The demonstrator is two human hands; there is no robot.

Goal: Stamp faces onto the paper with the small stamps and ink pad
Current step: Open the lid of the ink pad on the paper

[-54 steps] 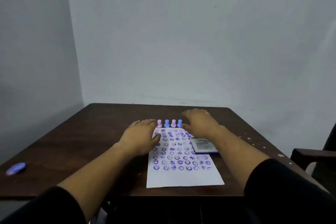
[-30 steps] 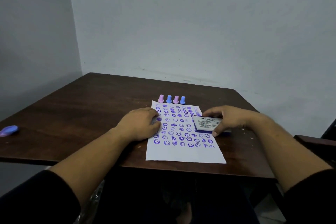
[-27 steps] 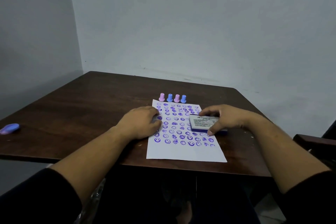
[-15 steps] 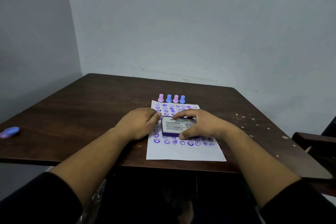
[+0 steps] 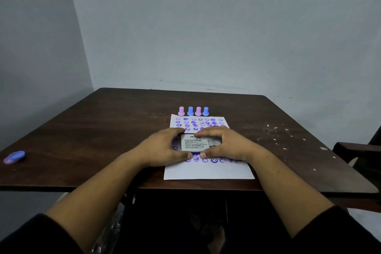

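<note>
Bare grey walls and a dark wooden table (image 5: 115, 130) were seen; a white paper (image 5: 208, 171) lay near the front edge, mostly filled with rows of purple faces. Four small stamps (image 5: 193, 111), alternating pink and blue, stood upright in a row just beyond the paper's far edge, untouched. A purple-blue oval object (image 5: 14, 156) lay far left, well apart, and pale specks were scattered on the right side of the table.

The ink pad (image 5: 201, 144), closed with its label up, sat on the middle of the paper. It was gripped from both sides: left hand (image 5: 162, 150) and right hand (image 5: 226, 146) each pinched it, fingers curled over the far edge and thumbs against the near edge.

Risks, as judged:
- Lid likely to be opened next; if pried unevenly, the pad could slip and drag across the printed faces.
- If opened over the sheet, ink could be transferred to the paper.
- Paper was not held by anything but the pad; it could be shifted when the pad is lifted.

Versus 0.5 s earlier: the pad had then been held by the right hand alone, left of the paper's middle, with the left hand resting beside it. By this moment it had been centred and taken in both hands. Stamps and oval object were unchanged.
</note>
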